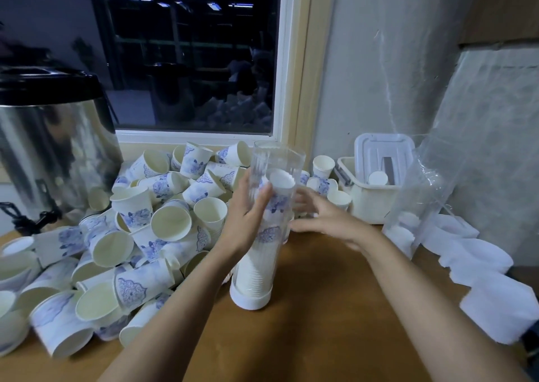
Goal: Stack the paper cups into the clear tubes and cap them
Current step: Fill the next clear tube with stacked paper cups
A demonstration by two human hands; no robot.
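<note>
A clear tube point(277, 160) stands upright on the wooden table, its lower end in a white cap point(250, 300). Inside it sits a stack of paper cups point(256, 276) that reaches about two thirds up. My left hand point(248, 215) is wrapped around the tube's middle from the left. My right hand point(323, 215) hovers just right of the tube, fingers spread and blurred, holding nothing. A big heap of loose white cups with blue flower prints point(140, 224) covers the table's left side.
A steel urn with a black lid point(49, 136) stands at the far left. A cream plastic bin point(367, 198) sits at the back right, with another clear tube point(420, 195) leaning beside it. White foam pieces point(490, 288) lie on the right, a window behind.
</note>
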